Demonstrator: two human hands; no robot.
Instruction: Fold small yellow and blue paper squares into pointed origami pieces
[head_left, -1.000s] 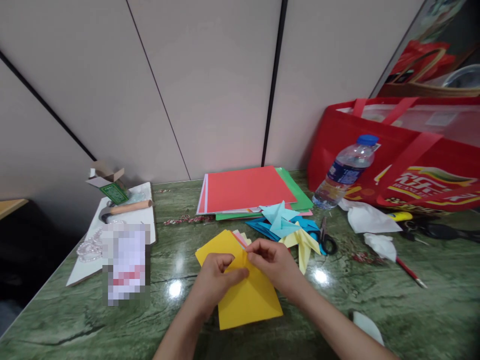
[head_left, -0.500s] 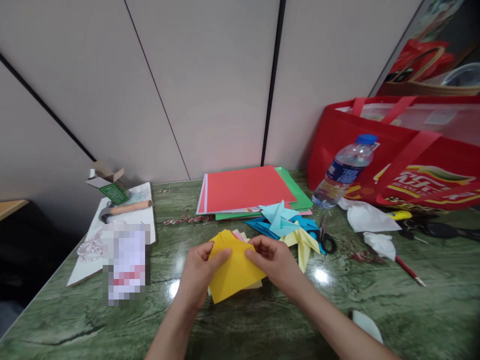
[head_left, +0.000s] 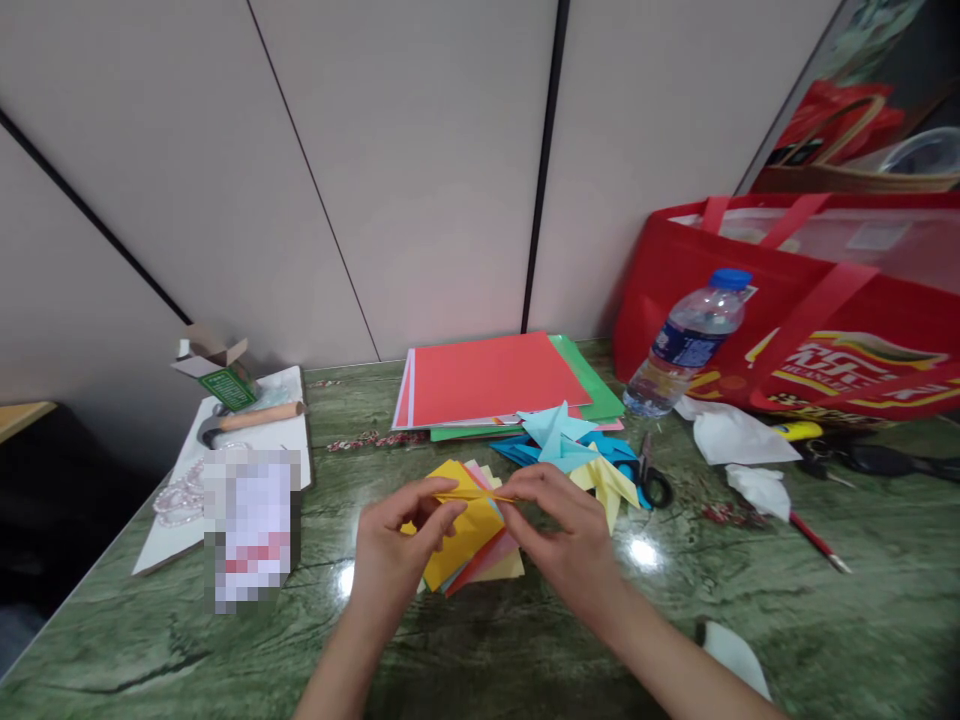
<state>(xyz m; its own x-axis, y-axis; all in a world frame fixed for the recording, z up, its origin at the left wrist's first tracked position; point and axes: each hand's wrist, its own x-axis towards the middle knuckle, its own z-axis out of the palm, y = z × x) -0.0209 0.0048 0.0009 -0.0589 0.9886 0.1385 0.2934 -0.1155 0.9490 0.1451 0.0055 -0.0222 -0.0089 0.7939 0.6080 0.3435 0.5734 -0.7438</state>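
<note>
Spotter: What is hard to make out from where you sit?

Operator: The item lying over the white board on the left is blurred into blocks, so I can't read it. At the near edge, my right forearm covers part of a white curved piece. The red bag is cut off by the frame on the right.

Spotter: And the containers?

Operator: That bag gapes at the top, with something pale inside, too indistinct to name. The blue-capped bottle is just in front of it; I can't tell how full it is. On the far end of the board, the small green box has its flaps up, but I can't see its contents.

Spotter: How are the hands posed?

Operator: Both forearms reach in from the near side and angle towards the middle of the table. My left hand has its grip closed, thumb and fingers pinching the left end of the folded yellow paper. My right hand pinches the right end. The paper is nearly edge-on, over the stack of coloured sheets; I can't tell whether they touch.
</note>
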